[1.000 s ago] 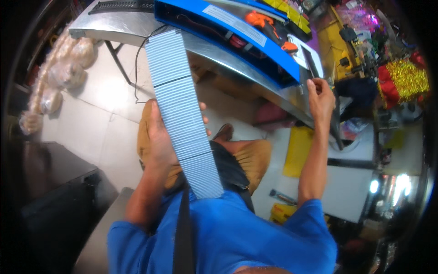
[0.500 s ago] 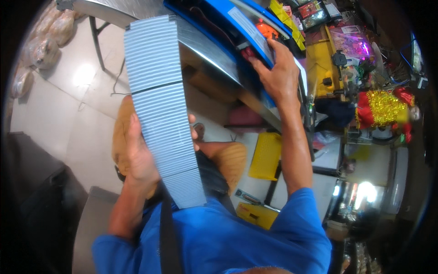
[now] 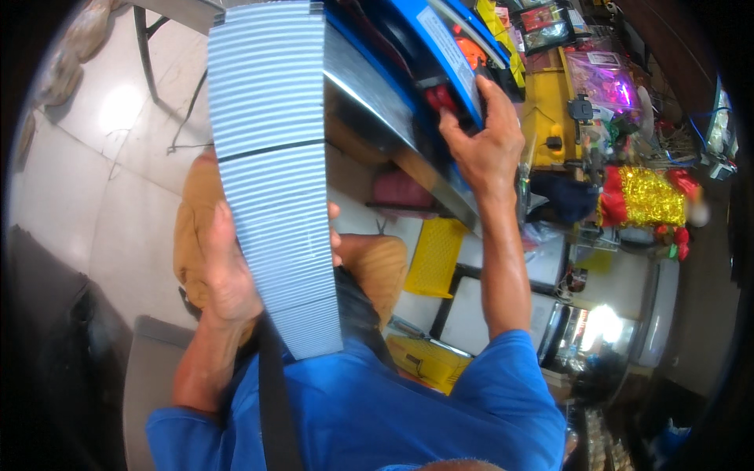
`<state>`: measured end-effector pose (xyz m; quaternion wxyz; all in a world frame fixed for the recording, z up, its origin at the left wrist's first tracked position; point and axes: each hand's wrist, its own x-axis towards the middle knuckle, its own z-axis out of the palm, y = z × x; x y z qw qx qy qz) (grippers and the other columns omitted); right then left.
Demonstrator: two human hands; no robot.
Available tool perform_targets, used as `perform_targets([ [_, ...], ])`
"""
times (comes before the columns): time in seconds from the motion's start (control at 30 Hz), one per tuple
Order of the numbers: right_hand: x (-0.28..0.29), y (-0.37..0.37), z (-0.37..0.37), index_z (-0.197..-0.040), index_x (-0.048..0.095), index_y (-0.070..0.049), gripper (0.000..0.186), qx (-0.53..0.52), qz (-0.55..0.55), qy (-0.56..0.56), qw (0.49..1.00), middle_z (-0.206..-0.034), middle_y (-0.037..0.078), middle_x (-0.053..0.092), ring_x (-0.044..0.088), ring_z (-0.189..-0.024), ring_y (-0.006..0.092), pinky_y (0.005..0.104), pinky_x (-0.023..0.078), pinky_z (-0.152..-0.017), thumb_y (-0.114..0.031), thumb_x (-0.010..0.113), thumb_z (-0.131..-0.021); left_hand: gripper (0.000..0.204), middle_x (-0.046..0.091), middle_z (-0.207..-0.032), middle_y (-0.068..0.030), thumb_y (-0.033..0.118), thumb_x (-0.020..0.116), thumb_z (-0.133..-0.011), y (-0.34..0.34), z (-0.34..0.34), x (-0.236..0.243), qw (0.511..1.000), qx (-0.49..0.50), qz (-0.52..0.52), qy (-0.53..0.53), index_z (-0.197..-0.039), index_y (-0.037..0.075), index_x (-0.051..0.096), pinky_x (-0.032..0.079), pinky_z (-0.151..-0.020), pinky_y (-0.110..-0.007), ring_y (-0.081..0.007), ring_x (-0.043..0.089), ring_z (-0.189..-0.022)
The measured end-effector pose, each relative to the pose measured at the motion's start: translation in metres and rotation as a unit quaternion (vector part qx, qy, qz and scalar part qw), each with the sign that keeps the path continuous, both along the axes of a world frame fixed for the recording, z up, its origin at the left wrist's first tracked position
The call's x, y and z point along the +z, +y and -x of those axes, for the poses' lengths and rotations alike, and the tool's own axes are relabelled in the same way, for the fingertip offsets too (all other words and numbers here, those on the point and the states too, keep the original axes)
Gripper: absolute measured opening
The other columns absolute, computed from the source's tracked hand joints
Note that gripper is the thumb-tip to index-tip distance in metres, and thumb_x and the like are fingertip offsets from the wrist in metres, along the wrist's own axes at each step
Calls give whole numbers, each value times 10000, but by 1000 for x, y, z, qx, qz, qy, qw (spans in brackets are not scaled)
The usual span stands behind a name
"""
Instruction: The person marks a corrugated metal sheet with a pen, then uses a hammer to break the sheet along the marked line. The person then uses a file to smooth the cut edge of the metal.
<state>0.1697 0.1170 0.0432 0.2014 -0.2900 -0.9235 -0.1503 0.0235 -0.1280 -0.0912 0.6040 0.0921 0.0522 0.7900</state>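
A long, light grey-blue panel (image 3: 275, 196) with fine crosswise ribs and two dark cross lines stands up in front of me, narrowing toward my lap. My left hand (image 3: 232, 271) grips it, thumb along the left edge and fingertips showing at the right edge; the rest of the fingers are behind it. To the right, my right hand (image 3: 488, 153) grips the lower end of a long blue casing (image 3: 446, 55) with a white label. Its thumb lies by a red part (image 3: 438, 97) inside the casing, and an orange object (image 3: 471, 52) sits just beyond the fingers.
The blue casing lies over a metal-topped table (image 3: 365, 82), whose edge runs diagonally past the panel. A yellow perforated basket (image 3: 433, 255) and a yellow box (image 3: 428, 363) are below at right. Cluttered goods fill the far right. Wrapped bundles (image 3: 63, 74) lie at far left.
The panel appears larger and slightly higher in view, tilted a little more upright. My right hand has shifted slightly down along the blue casing, and more of the red part shows.
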Motion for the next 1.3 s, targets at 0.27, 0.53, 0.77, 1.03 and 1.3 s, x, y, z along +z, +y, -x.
perform_targets([
  [0.27, 7, 6, -12, -1225, 622, 31, 561, 20, -3, 19, 1000, -1164, 231, 669, 641, -1083, 400, 437, 510, -957, -233, 814, -769, 830, 606, -1320, -264, 661, 250, -1039, 8, -18, 14, 985, -136, -90, 60, -1485, -20, 409, 583, -925, -462, -316, 689, -1081],
  [0.53, 32, -96, -98, -1359, 547, 21, 572, 273, 672, 543, 423, -1300, 105, 661, 618, -1169, 227, 416, 456, -1051, -461, 431, -1073, 646, 665, -1136, -212, 487, 533, -1015, 24, -68, 55, 911, -318, -52, 256, -1355, -61, 505, 592, -870, -421, -272, 707, -970],
  [0.77, -25, -149, -191, -1260, 585, 17, 379, -90, 430, 713, 546, -1135, 93, 686, 664, -996, 179, 346, 528, -914, -217, 669, -974, 525, 680, -1122, -145, 250, 679, -957, 47, -140, 56, 820, -456, -30, 345, -1371, -16, 499, 565, -883, -363, -214, 691, -973],
  [1.03, -55, -134, -234, -1250, 589, 38, 359, -138, 331, 738, 571, -1061, 101, 706, 694, -927, 184, 323, 579, -846, -199, 640, -986, 934, 675, -1192, -232, 360, 918, -698, 27, -146, 58, 628, -265, -25, 731, -1412, -24, 454, 523, -969, -405, -320, 677, -1111],
  [1.3, -29, -121, -245, -1188, 620, 7, 273, -16, 291, 819, 494, -1066, 68, 682, 666, -945, 155, 313, 558, -849, -166, 658, -980, 929, 570, -1215, -166, 216, 852, -678, 45, -156, 89, 465, -55, -20, 883, -1486, 94, 409, 552, -889, -454, -377, 643, -1091],
])
